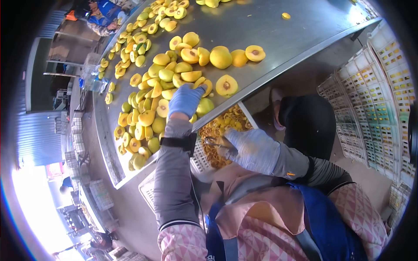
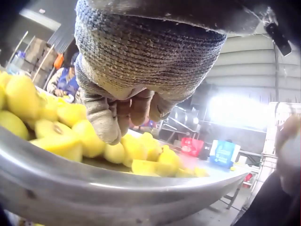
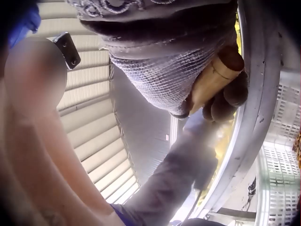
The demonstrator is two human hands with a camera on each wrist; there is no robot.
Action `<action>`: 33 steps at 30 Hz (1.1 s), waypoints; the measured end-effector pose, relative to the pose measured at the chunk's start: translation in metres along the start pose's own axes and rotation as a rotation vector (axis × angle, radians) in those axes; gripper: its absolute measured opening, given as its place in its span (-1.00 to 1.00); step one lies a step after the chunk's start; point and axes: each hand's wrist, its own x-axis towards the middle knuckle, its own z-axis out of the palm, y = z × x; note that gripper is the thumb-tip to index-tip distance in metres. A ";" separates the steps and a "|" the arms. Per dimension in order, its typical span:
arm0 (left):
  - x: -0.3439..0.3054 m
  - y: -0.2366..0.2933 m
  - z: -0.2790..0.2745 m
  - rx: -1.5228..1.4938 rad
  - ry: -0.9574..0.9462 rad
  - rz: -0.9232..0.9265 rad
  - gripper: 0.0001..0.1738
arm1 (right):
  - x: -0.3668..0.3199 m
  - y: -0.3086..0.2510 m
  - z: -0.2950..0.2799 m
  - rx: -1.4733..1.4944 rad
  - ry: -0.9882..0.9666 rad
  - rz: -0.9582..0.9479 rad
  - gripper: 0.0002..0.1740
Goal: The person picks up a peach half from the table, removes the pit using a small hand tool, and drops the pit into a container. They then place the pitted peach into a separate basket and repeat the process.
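Observation:
In the head view my gloved left hand reaches over the table's near edge into a pile of yellow peaches, whole and halved. Its fingertips are right at a peach half. The left wrist view shows the fingers bent loosely downward above the fruit, with nothing visible between them. My gloved right hand grips a tool by its wooden handle, low in front of the body. The tool's metal end points left, over a crate of brown-orange scraps.
The metal table has a raised rim and carries more peach halves toward the back. White plastic crates stack up at the right. Another person works at the far left. A dark-clothed leg shows beyond the scrap crate.

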 end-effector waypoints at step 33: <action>-0.168 -0.012 0.040 -1.338 0.180 0.114 -0.34 | 0.010 -0.024 0.008 0.185 -0.080 -0.223 -0.66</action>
